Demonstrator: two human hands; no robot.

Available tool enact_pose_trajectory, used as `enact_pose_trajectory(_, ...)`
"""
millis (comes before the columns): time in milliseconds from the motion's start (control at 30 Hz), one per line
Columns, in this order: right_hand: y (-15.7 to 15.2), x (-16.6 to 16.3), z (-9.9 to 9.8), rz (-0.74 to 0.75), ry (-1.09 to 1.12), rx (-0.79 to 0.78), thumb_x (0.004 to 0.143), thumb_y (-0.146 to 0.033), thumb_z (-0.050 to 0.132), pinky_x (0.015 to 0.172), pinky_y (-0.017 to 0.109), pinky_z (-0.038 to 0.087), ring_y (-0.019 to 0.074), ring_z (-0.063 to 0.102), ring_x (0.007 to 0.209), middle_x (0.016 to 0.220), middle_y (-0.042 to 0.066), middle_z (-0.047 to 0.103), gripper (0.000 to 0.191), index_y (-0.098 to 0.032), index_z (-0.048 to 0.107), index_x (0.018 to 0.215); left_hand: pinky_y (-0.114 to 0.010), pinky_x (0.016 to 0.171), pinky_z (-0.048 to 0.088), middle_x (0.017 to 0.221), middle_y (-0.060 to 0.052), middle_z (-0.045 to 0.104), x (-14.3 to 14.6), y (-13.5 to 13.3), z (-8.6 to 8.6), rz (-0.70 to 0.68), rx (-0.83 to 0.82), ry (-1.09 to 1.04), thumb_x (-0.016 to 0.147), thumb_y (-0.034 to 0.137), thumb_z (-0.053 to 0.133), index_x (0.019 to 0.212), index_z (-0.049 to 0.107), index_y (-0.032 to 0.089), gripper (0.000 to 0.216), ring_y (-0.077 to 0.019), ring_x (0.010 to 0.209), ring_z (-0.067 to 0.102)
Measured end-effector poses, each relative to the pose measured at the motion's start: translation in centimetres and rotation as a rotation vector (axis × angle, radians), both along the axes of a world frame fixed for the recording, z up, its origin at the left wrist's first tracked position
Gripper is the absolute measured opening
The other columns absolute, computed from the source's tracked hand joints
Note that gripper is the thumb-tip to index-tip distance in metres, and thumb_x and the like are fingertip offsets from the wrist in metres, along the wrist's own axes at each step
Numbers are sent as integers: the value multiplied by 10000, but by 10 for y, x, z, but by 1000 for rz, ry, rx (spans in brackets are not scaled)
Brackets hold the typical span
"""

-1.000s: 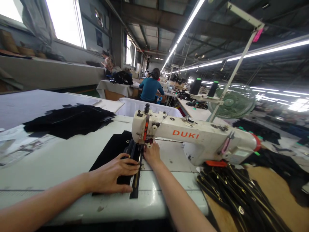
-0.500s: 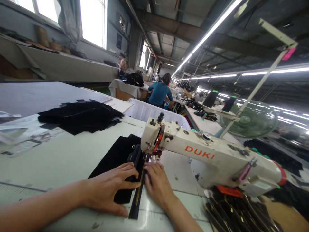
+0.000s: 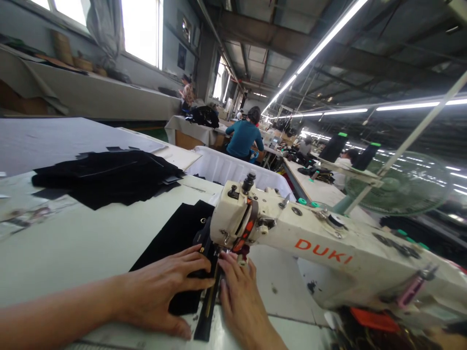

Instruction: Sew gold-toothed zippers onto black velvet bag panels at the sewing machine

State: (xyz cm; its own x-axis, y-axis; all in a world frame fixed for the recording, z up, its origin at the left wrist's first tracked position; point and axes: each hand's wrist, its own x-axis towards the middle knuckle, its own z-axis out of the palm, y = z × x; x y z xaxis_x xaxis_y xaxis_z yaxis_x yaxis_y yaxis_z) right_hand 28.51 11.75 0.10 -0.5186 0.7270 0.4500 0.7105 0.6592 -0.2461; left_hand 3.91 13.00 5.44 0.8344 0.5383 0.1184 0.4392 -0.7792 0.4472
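A white DUKI sewing machine (image 3: 328, 253) stands on the pale table (image 3: 91, 243). Under its head lies a black fabric piece (image 3: 175, 233) with a black zipper strip (image 3: 207, 311) along its right edge. My left hand (image 3: 164, 287) lies flat on the fabric, fingers spread, pressing it down just left of the zipper. My right hand (image 3: 239, 291) rests flat on the table right of the zipper, fingertips close to the presser foot (image 3: 222, 255). Neither hand grips anything.
A pile of black fabric pieces (image 3: 105, 177) lies at the table's far left. A white bin (image 3: 233, 167) stands behind the machine. A green fan (image 3: 401, 187) and thread cones (image 3: 333, 146) are at the right. A person in a teal top (image 3: 243, 138) sits ahead.
The view has moved closer and lower over the machine. My right hand has slid back from the needle area and now lies flat beside the zipper; the left hand stays on the fabric.
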Motion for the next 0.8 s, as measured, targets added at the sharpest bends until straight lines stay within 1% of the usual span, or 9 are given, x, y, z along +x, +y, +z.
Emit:
enact_pose_trajectory(100, -2, 0, 6, 39, 68, 16, 889, -28, 465, 1108, 522, 371, 257, 596, 1208, 1279, 59, 672, 438, -235, 575, 1259, -555, 1245, 222, 1417, -98, 598, -4, 8, -4, 17, 56, 22, 849, 592, 730, 1489, 515, 335, 722, -344, 1350, 543)
enact_pose_trajectory(167, -4, 0, 11, 81, 108, 4, 867, -6, 464, 1103, 494, 360, 235, 610, 1161, 1193, 38, 694, 421, -244, 595, 1188, -554, 1236, 254, 1432, -109, 590, -5, 10, -7, 23, 103, 9, 853, 590, 726, 1488, 518, 329, 717, -348, 1350, 545)
enact_pose_trajectory(267, -5, -1, 16, 121, 153, -9, 848, -11, 483, 1104, 463, 337, 219, 616, 1117, 1109, 16, 705, 368, -251, 607, 1098, -546, 1222, 302, 1423, -106, 605, -4, 5, -9, 46, 159, -17, 834, 465, 770, 1473, 537, 312, 697, -347, 1321, 570)
enact_pose_trajectory(333, -5, -2, 17, 127, 171, -10, 850, -29, 500, 1114, 458, 317, 218, 618, 1103, 1083, 10, 709, 323, -251, 607, 1058, -524, 1210, 341, 1418, -99, 615, -3, -2, -11, 73, 164, -3, 825, 356, 772, 1461, 552, 294, 676, -341, 1313, 580)
enact_pose_trajectory(367, -5, -2, 17, 122, 171, -13, 853, -38, 508, 1120, 459, 307, 220, 618, 1103, 1080, 9, 710, 304, -250, 606, 1048, -512, 1201, 363, 1426, -94, 611, -3, -5, -13, 91, 159, 4, 822, 328, 769, 1462, 552, 294, 676, -342, 1322, 574)
enact_pose_trajectory(500, -5, -2, 14, 79, 121, -14, 846, -50, 522, 1133, 482, 287, 238, 617, 1114, 1141, 16, 711, 339, -250, 609, 1106, -502, 1145, 448, 1514, -54, 542, -8, -9, -22, 149, 132, 3, 829, 369, 771, 1486, 517, 363, 704, -375, 1394, 498)
enact_pose_trajectory(567, -4, -2, 12, 61, 104, -7, 843, -49, 517, 1137, 490, 284, 240, 622, 1119, 1175, 17, 709, 376, -251, 603, 1148, -516, 1126, 463, 1544, -51, 510, -9, -7, -24, 176, 112, 36, 839, 380, 764, 1498, 495, 382, 712, -390, 1408, 474)
enact_pose_trajectory(667, -3, -2, 10, 46, 91, 4, 848, -46, 505, 1148, 498, 275, 241, 622, 1150, 1239, 15, 698, 420, -248, 585, 1206, -532, 1137, 437, 1555, -66, 496, -8, -2, -24, 190, 100, 67, 849, 375, 750, 1502, 495, 364, 701, -399, 1417, 456)
enact_pose_trajectory(800, -2, -3, 8, 22, 39, -10, 851, -46, 492, 1149, 515, 296, 255, 611, 1194, 1307, 27, 680, 513, -247, 548, 1320, -542, 1153, 412, 1532, -108, 515, -4, 5, -26, 172, 123, 4, 845, 385, 754, 1491, 526, 298, 691, -413, 1418, 450)
